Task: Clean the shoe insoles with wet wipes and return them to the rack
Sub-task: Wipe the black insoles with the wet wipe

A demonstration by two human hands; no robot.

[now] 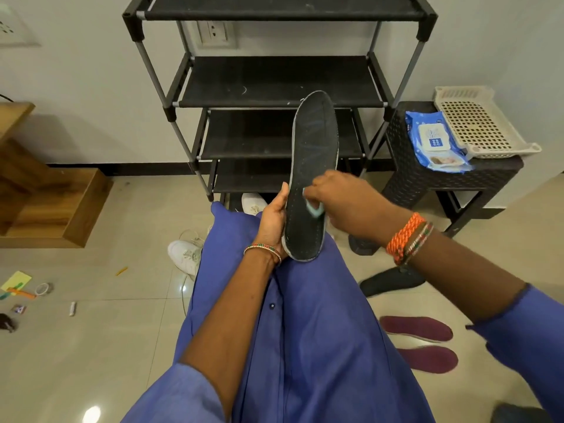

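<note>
Wearing a blue-violet garment (pixel 305 331) covering the lap, loose and long, closing down the front with one small dark button (pixel 272 305). Wearing matching blue sleeves (pixel 525 340) ending partway along both forearms. Wearing a thin beaded bangle (pixel 265 251) of red, green and white left of that button, on the left wrist. Wearing a thick orange braided cord (pixel 404 238) plus thinner beaded bands on the right wrist, right of the button.

Single head-worn wide-angle view, angled forward and down; close over lap and hands (pixel 305 209), rack (pixel 280 74) far ahead.
</note>
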